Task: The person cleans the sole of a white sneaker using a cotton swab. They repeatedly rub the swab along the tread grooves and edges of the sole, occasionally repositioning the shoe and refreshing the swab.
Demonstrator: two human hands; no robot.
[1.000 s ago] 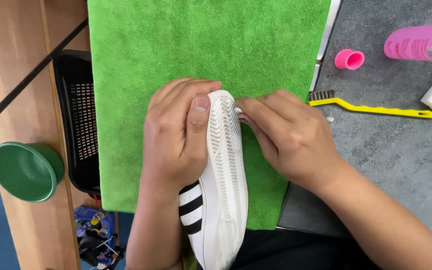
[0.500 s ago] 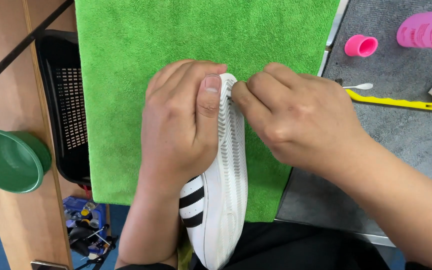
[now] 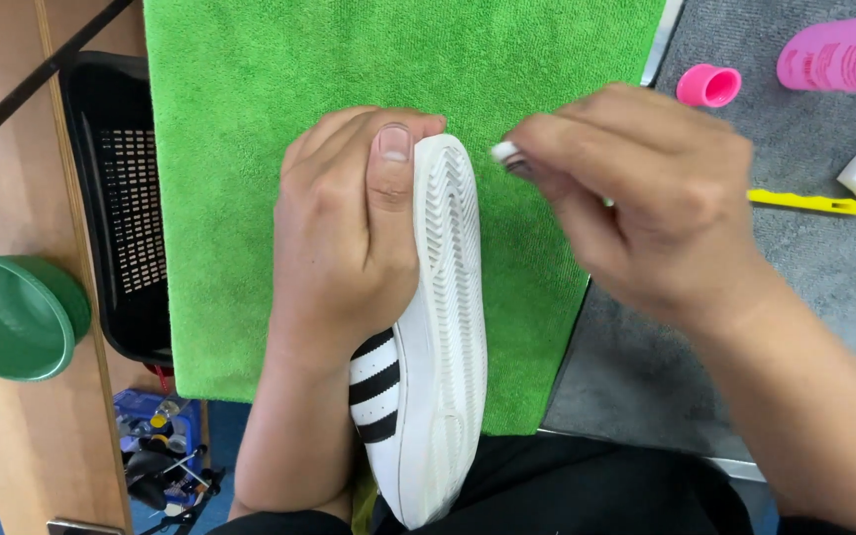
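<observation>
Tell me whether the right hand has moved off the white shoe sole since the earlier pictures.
Yes. The right hand, pinching a small white swab tip, has drawn rightward off the white ribbed shoe sole; a strip of green towel now shows between them.

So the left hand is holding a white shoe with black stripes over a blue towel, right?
Not quite: the towel is green, not blue. The head view shows the left hand gripping the white shoe with black stripes over it.

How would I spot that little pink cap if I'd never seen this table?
Start at the big green towel and move right onto the grey mat. The small round pink plastic cap lies there, open end showing, just left of the large pink bottle lying on its side.
</observation>
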